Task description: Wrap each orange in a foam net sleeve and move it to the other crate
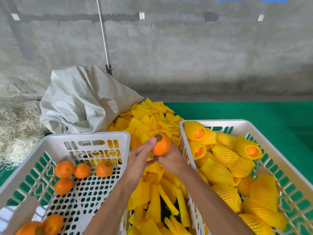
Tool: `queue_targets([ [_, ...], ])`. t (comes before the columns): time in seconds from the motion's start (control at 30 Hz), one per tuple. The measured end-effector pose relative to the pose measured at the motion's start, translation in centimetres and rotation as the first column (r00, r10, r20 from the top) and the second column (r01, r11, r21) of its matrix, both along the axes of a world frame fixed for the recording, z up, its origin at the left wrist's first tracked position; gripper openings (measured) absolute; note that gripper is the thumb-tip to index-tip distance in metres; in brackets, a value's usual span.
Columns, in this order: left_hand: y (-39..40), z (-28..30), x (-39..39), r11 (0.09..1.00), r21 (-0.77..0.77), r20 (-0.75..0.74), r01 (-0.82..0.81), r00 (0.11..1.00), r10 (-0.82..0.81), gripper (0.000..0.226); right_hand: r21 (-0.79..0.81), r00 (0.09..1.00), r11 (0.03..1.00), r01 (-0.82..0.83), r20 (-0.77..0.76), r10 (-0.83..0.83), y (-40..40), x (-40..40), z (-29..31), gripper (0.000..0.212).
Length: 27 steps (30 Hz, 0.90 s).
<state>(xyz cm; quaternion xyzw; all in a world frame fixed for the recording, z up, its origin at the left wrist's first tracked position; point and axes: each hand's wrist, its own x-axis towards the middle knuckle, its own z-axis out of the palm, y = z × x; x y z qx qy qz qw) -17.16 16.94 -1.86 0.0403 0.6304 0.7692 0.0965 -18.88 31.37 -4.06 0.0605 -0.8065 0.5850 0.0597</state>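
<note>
Underside of the orange (160, 144) hidden behind the right hand (166, 157), whose fingers curl out of sight beneath it; label (158, 138) on the orange too small to read; left crate (88, 135) and right crate (220, 122) cut off by the bottom edge; lower oranges (39, 226) partly cropped; lettering on the right crate's far wall masked by wrapped oranges (225, 160).
</note>
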Motion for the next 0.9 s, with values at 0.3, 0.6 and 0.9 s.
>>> queue_targets([
  [0.3, -0.2, 0.1, -0.5, 0.985, 0.032, 0.057, -0.172, 0.984, 0.170, 0.045, 0.087, 0.998, 0.996, -0.014, -0.065, 0.020, -0.8, -0.5, 0.1, 0.041],
  [0.6, -0.5, -0.1, -0.8, 0.925, 0.106, -0.100, -0.365, 0.921, 0.375, 0.042, 0.048, 0.928, 0.986, 0.161, -0.349, -0.134, -1.0, 0.1, 1.6, 0.014],
  [0.9, -0.5, -0.1, -1.0, 0.884, 0.110, -0.157, -0.455, 0.870, 0.468, 0.050, 0.055, 0.862, 0.985, 0.160, -0.493, -0.113, -1.9, 0.7, 2.0, 0.031],
])
